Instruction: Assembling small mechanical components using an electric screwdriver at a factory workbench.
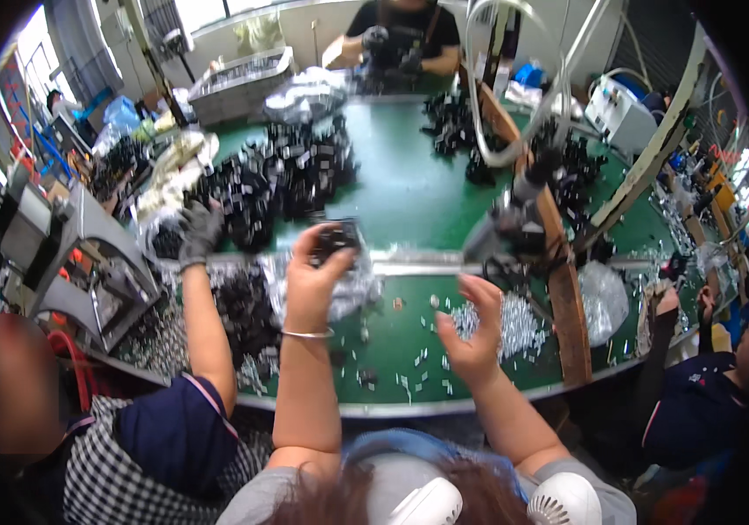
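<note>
My left hand (311, 278), with a thin bangle at the wrist, is raised over the green table (409, 188) and grips a small black plastic part (337, 238). A crumpled clear plastic bag (352, 289) lies just under it. My right hand (472, 328) hovers above a heap of small silvery metal pieces (514, 325), fingers curled; whether it pinches one is too small to tell. Several loose metal pieces (418, 372) are scattered on the green surface between my arms.
A person on my left reaches a grey-gloved hand (199, 232) into a large pile of black parts (282, 179). Another person (405, 39) works at the far end. A suspended power tool (510, 229) hangs by a wooden divider (567, 306). A grey machine (85, 262) stands left.
</note>
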`<state>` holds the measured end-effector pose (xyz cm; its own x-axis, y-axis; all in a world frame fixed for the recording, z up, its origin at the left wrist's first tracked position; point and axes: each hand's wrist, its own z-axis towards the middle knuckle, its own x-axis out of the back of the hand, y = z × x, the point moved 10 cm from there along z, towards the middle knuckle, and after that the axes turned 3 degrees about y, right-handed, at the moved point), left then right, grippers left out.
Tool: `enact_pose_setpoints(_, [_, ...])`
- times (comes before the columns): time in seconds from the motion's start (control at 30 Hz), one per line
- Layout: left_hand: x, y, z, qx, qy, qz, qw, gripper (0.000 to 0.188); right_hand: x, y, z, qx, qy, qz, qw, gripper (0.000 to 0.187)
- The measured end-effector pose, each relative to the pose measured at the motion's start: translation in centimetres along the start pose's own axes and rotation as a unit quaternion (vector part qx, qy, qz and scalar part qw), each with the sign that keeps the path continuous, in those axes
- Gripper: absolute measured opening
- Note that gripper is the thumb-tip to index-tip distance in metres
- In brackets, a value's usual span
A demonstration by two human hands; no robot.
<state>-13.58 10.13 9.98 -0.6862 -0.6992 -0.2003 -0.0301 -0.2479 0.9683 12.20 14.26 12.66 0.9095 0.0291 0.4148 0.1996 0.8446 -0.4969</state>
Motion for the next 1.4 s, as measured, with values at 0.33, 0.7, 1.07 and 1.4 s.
enact_pose_setpoints(0.33, [-3.7, -4.8, -11.0, -0.092, -0.209, 0.346, 0.910, 0.066, -9.4, 4.2, -7.6, -0.398, -0.317, 0.321, 0.799, 0.063])
enact_pose_setpoints(0.7, [-1.8, -3.7, -14.0, -0.217, -0.141, 0.499, 0.827, 0.061, -9.2, 2.2, -7.0, -0.136, -0.335, 0.138, 0.922, 0.033])
enact_pose_setpoints(1.07, [8.2, -5.5, -12.6, -0.102, -0.043, 0.500, 0.859, 0.030, -3.3, 5.9, -5.2, -0.210, -0.221, 0.029, 0.952, 0.021])
enact_pose_setpoints(1.4, [5.9, -6.9, -11.1, -0.102, -0.113, 0.586, 0.796, 0.035, -4.7, 6.7, -4.7, -0.200, -0.281, -0.082, 0.935, 0.017])
